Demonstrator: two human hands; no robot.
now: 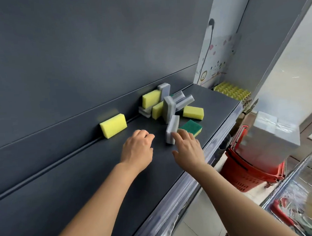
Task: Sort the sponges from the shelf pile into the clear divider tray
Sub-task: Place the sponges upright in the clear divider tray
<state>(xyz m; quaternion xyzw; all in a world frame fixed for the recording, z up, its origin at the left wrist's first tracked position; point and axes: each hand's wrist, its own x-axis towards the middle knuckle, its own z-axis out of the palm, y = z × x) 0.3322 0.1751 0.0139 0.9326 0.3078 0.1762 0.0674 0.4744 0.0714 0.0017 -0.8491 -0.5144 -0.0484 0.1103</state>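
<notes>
Two bare hands reach over a dark grey shelf [82, 177] that runs from the lower left of the frame up toward the centre right. The left hand [138, 150] is at the centre of the frame above the shelf, fingers loosely curled under and holding nothing. Just to its right, the right hand [188, 148] stretches forward with straight fingers and the thumb spread wide. Its fingertips [174, 135] touch a grey sponge [172, 130] that stands upright on one end.

Touching that sponge on its right lies a green-topped sponge [190, 127], flat on the shelf. Beyond both, above the centre of the frame, sits the pile [169, 104]: grey and yellow sponges jumbled together, some on end, some leaning on the back panel [75, 59]. One yellow sponge [193, 112] lies flat at the pile's right edge. Another, a lone yellow sponge [113, 126], stands left of the pile and well apart from it, against the back panel.

Past the shelf's far end is a yellow ridged pack [232, 92]. Red baskets [253, 172] are stacked at the lower right, below shelf level.
</notes>
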